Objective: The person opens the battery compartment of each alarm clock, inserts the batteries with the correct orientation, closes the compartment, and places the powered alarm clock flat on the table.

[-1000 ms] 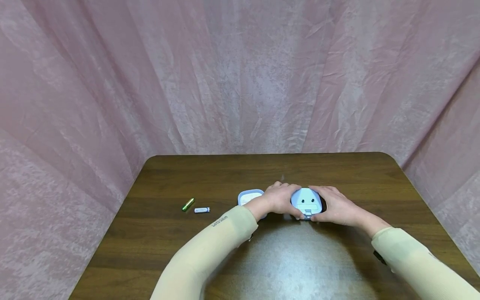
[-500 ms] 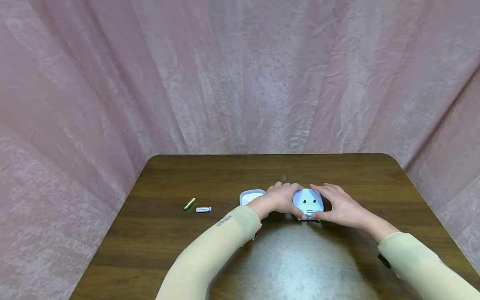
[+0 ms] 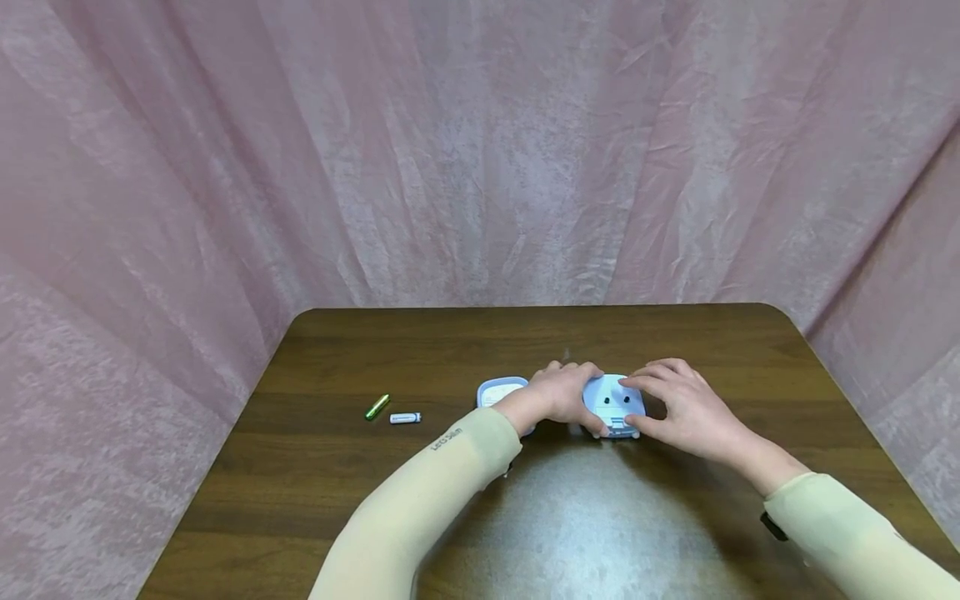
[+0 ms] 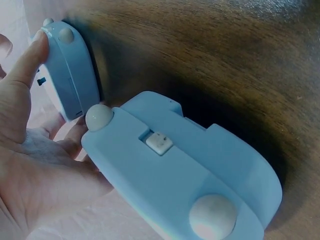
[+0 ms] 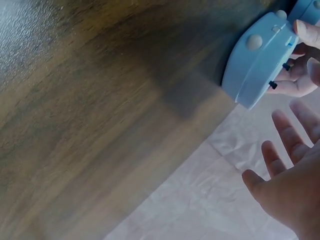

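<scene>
Blue device (image 3: 616,409) gripped; sleeve (image 3: 423,487) reads "Let's Slim".

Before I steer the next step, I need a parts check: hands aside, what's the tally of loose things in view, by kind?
Batteries: 2 (green battery, blue-and-white battery)
Devices: 2 (light blue device in the left hand, other light blue device partly covered in the head view)
Total: 4

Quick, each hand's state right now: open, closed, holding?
Left hand: holding the blue device between the hands.
Right hand: open, holding nothing.
</scene>
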Tool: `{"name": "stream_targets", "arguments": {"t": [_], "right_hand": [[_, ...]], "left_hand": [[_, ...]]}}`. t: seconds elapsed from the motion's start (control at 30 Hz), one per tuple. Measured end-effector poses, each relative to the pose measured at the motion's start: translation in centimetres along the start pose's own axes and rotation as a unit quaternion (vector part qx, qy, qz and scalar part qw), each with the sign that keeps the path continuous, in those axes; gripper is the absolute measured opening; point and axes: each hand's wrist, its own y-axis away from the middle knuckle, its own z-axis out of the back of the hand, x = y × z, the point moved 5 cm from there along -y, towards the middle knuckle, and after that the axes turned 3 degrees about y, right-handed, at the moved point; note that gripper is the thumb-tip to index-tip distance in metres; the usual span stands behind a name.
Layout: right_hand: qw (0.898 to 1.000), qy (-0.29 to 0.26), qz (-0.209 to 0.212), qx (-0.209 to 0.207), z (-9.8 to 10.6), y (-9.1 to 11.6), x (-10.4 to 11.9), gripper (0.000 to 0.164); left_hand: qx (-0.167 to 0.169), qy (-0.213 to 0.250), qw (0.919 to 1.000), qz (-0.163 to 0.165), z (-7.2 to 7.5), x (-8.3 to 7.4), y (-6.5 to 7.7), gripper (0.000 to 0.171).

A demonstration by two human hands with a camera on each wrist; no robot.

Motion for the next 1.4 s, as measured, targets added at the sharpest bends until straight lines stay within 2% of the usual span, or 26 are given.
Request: {"name": "stream_targets", "arguments": {"t": [0.27,0.6,0.77,1.0,1.4], "right_hand": [[0.997,0.038,0.048,-0.039,0.1,-0.3,1.4,0.036],[0.984,0.110,0.112,-0.086,-0.4,0.2,3.0,0.025],[0.981,0.133,0.116,-0.086,-0.8,0.2,3.4,0.021],[0.978,0.132,0.123,-0.109,-1.1,0.3,3.8,0.021],[0.976,0.159,0.091,-0.120,-0.9,0.7,3.9,0.021]], "left_hand": [[-0.010,-0.001,0.9999,-0.004,0.4,0.2,0.5,0.090],[-0.003,0.006,1.0000,0.003,0.5,0.0,0.7,0.090],[-0.012,0.009,0.9999,-0.002,0.5,0.0,0.7,0.089],[-0.013,0.005,0.9999,0.000,0.4,-0.1,0.7,0.090],[-0.009,0.011,0.9999,-0.003,0.5,-0.2,0.9,0.090]]}}
